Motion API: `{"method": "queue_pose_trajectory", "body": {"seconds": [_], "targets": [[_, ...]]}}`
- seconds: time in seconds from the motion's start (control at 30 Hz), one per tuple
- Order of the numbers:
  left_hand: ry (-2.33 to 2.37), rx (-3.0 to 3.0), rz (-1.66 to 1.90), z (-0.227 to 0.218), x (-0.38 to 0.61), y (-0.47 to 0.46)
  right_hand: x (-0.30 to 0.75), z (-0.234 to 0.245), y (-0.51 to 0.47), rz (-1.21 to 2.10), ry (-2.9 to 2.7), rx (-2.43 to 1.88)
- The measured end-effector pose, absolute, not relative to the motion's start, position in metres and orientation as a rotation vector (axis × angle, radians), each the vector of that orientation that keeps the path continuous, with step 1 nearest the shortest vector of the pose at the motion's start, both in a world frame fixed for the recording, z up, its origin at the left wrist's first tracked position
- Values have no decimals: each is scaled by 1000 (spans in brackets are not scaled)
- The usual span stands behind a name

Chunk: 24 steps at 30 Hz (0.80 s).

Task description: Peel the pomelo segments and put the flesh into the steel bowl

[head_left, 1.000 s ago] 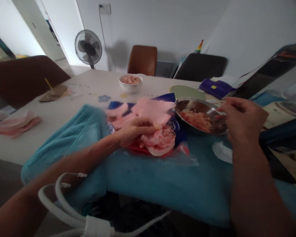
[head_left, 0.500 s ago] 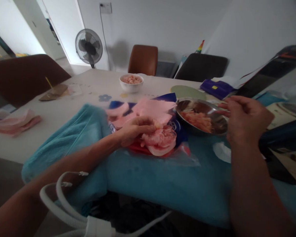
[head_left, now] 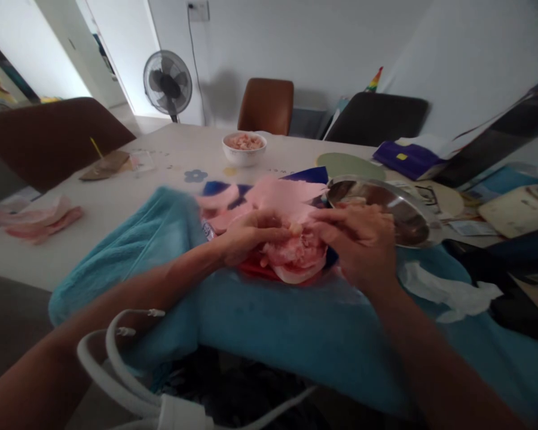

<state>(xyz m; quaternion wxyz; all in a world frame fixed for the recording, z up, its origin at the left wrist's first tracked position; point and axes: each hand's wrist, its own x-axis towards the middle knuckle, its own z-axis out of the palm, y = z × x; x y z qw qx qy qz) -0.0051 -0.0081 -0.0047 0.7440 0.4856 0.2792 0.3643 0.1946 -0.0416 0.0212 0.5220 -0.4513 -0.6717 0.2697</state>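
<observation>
Indoors, pink pieces (head_left: 284, 197) lie over a teal towel (head_left: 269, 322), fan (head_left: 168, 82) beyond.

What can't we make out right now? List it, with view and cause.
All in the head view:
1. Metal bowl: most of its contents, behind the right hand.
2. Grip on the pink piece: blur and the hands themselves hide whether the right hand or the left hand pinches or only touches.
3. White cable: far end, cut off by the bottom edge.
</observation>
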Motion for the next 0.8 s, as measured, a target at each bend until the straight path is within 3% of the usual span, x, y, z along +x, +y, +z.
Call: {"method": "queue_pose_trajectory", "body": {"seconds": [0.37, 0.7, 0.8], "targets": [[655, 1200, 826, -6, -7, -7, 195, 15, -40, 501, -2012, -987], [751, 1589, 818, -8, -8, -7, 191, 16, -40, 383, -1929, -985], [736, 1608, 803, -7, -10, -6, 187, 18, -42, 507, -1814, -1037]]}}
